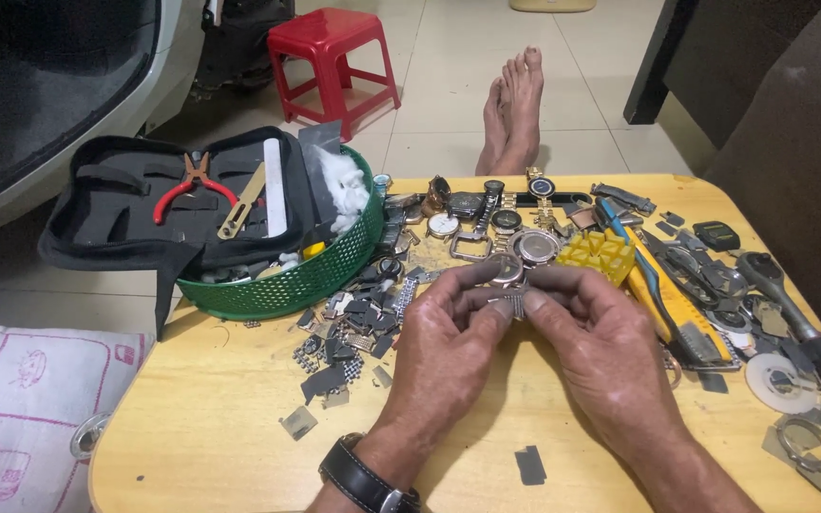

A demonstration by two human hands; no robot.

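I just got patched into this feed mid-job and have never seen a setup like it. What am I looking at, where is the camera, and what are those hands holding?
There is no machine here: a person works with two bare hands, and the single camera sits on their head, looking down. The left hand, with a black wristwatch on its wrist, and the right hand meet over a low wooden table. Together their fingers pinch a small metal watch band piece; a round watch sits right above it, though whether it is attached is hard to tell. On the table lie more watches, a pile of loose band links, a yellow holder block and hand tools. At left, a green basket carries an open black tool case with red-handled pliers. The person's bare feet show beyond the table.
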